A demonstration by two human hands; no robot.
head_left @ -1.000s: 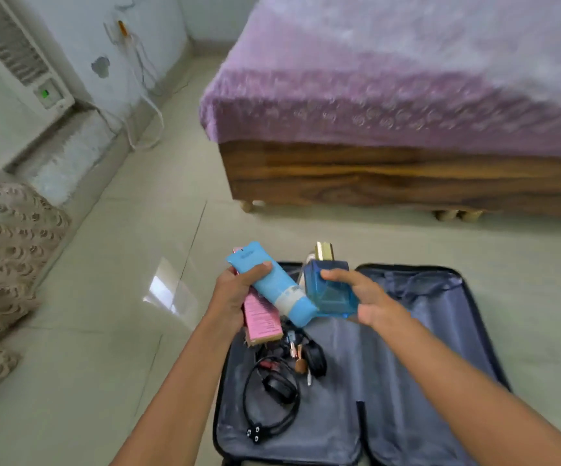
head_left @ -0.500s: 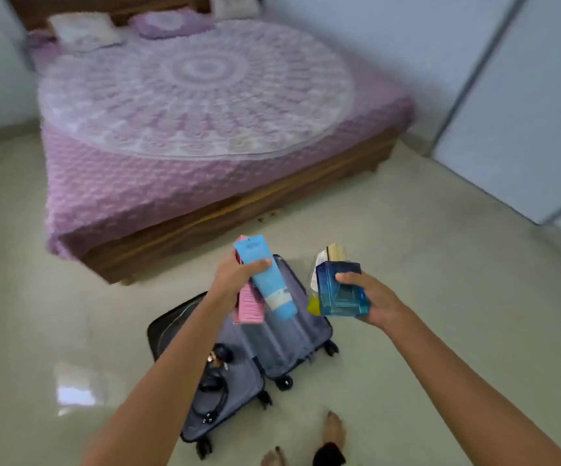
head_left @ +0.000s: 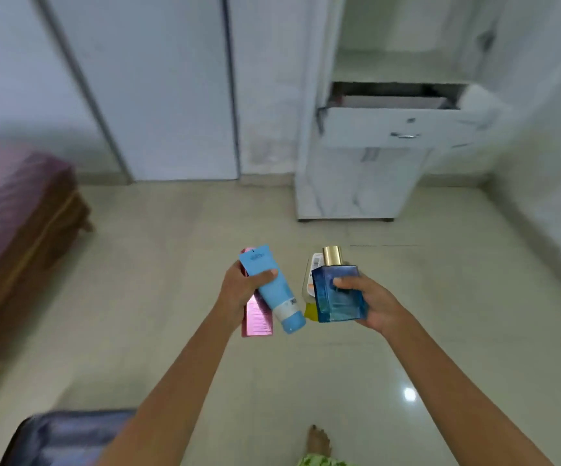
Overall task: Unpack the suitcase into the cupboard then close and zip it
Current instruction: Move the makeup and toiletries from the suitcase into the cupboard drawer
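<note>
My left hand (head_left: 238, 290) grips a light blue tube (head_left: 274, 290) together with a pink box (head_left: 257, 317) behind it. In my right hand (head_left: 369, 297) is a square blue perfume bottle (head_left: 338, 294) with a gold cap, and a small white and yellow bottle (head_left: 311, 280) sits behind it. Both hands are held out at chest height over the floor. The white cupboard (head_left: 356, 183) stands ahead to the right, with its drawer (head_left: 393, 126) pulled open. A corner of the open grey suitcase (head_left: 67, 438) lies on the floor at the bottom left.
The bed (head_left: 13, 223) with its purple cover and wooden frame is at the left. Tall white doors (head_left: 158, 89) line the far wall. Beige tiled floor (head_left: 171, 250) stretches between me and the cupboard. A bare foot (head_left: 319, 442) shows at the bottom.
My view has swung from the suitcase and bed round to the cupboard. Both hands keep their items; the suitcase has dropped to the bottom left corner.
</note>
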